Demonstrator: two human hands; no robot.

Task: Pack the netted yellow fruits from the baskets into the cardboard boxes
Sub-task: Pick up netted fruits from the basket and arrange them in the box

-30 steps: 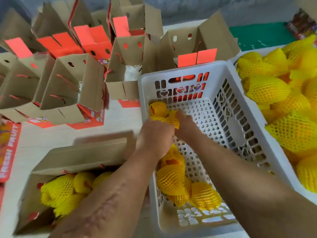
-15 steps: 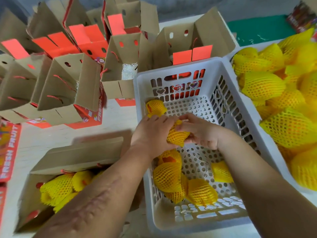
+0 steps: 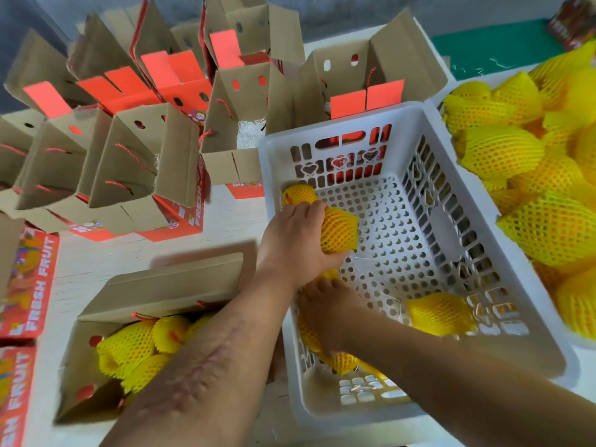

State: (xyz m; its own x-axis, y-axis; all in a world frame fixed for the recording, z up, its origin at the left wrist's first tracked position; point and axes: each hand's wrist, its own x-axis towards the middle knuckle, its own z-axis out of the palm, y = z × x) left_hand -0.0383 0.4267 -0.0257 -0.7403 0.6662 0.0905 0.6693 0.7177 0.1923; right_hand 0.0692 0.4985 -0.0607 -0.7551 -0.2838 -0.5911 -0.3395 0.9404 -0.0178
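A white plastic basket (image 3: 503, 304) stands in front of me with a few netted yellow fruits left in it. My left hand (image 3: 290, 240) grips one netted fruit (image 3: 340, 230) inside the basket, near its left wall. My right hand (image 3: 325, 311) reaches down lower in the basket and closes over more netted fruits (image 3: 342, 361) at the near left corner. One loose fruit (image 3: 440, 312) lies on the basket floor and another (image 3: 298, 194) sits in the far left corner. An open cardboard box (image 3: 167, 288) at lower left holds several netted fruits (image 3: 129, 346).
A second basket (image 3: 532, 162) heaped with netted fruits stands at the right. Several open cardboard boxes (image 3: 129, 162) with red flaps crowd the table's far left and middle. Flat red "FRESH FRUIT" boxes (image 3: 29, 285) lie along the left edge.
My left hand has taken over the fruit both hands held. My right hand has let go and dropped toward the fruits at the basket's near left corner.
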